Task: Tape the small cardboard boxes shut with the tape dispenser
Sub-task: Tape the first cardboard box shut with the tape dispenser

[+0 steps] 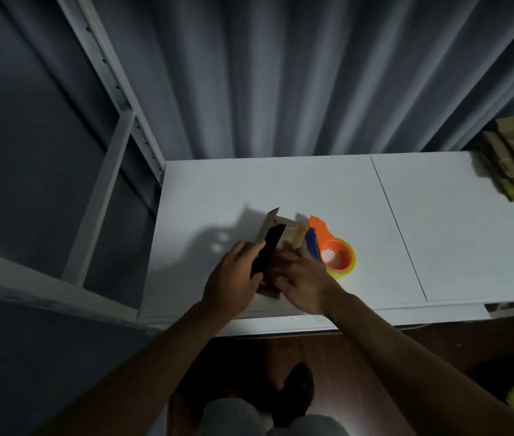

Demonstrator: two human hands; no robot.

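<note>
- Grey curtain [281, 73] hangs in deep folds all along the worktop's far edge, pretty dim back there.
- White worktop [454, 231] is the brightest thing around, with a thin dark seam running from far edge to near edge.
- White metal shelving frame [117, 99] with hole-punched uprights stands off the worktop's left edge.
- Floor [359, 366] under the near edge looks dark reddish-brown.
</note>
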